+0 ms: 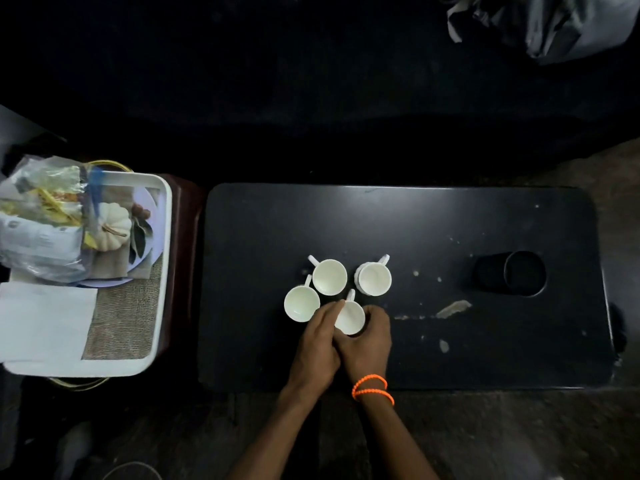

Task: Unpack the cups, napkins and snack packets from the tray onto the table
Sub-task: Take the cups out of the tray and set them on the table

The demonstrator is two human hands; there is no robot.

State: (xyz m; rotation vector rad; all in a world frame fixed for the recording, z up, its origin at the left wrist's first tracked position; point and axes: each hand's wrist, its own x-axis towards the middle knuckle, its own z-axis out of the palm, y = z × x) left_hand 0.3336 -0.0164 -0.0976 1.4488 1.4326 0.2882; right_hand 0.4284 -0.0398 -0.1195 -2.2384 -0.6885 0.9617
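Observation:
Several white handled cups stand close together on the black table (398, 230). The nearest cup (350, 317) is held between both hands: my left hand (320, 344) wraps its left side and my right hand (367, 341), with an orange wrist band, cups its right side. Other cups sit at the left (300, 303), behind (329, 277) and at the right (374, 279). The white tray (165, 237) at the left holds clear snack packets (41, 220) and a white napkin (45, 320).
A black cup (512, 273) lies on its side at the table's right. Pale scuffs and crumbs mark the table top near it. The tray rests on a dark red stand beside the table. A grey plastic bag (547, 22) lies at the far right.

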